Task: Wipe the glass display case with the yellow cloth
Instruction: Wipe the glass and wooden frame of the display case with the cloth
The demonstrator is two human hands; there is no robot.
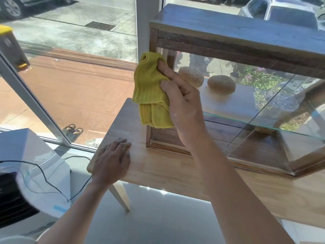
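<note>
A wood-framed glass display case [246, 41] stands on a wooden table [158, 166], with a glass shelf inside carrying two sesame buns [221, 84]. My right hand [181, 101] grips a folded yellow cloth [151, 90] and holds it against the case's left front corner, over the glass and the upright frame post. The cloth hangs down below my fingers. My left hand [112, 159] lies flat, palm down, on the table's left end, holding nothing.
A large window and its white frame [35, 103] run along the left, with pavement outside. A white appliance [35, 155] with a black cable [52, 184] stands on the floor at lower left, close to the table leg [121, 196].
</note>
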